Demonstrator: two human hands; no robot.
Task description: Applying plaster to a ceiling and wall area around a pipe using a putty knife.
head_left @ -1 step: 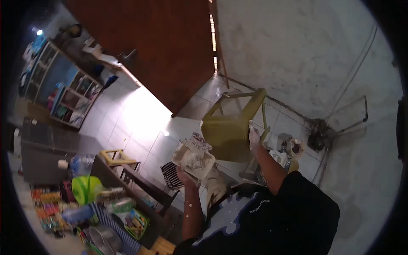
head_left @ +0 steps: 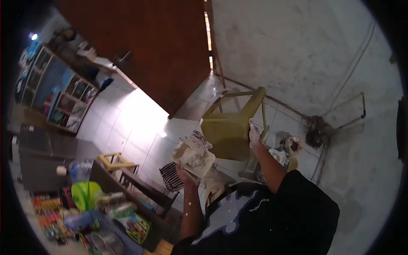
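Observation:
My left hand (head_left: 187, 176) grips the near side of a shallow pale tray (head_left: 176, 154), held tilted in front of my body. In the tray lies a clumpy whitish mass (head_left: 194, 159). At its far edge is a mottled reddish and white piece (head_left: 199, 139), whose kind I cannot make out. My right hand (head_left: 254, 135), smeared white, is beside the edge of an olive-yellow plastic stool (head_left: 225, 138). The fingers look stretched out; whether they touch the stool is unclear. White spots dot my left forearm.
A brown door (head_left: 140, 46) stands ajar ahead. Right of the stool, an open bag (head_left: 294, 145) sits by the stained wall (head_left: 289, 55). Black-and-white striped cloth (head_left: 171, 176) lies below the tray. A green container (head_left: 86, 194) stands among crowded goods at lower left.
The whole view has shifted slightly to the left. My hands, the tray and the stool keep nearly the same places relative to each other.

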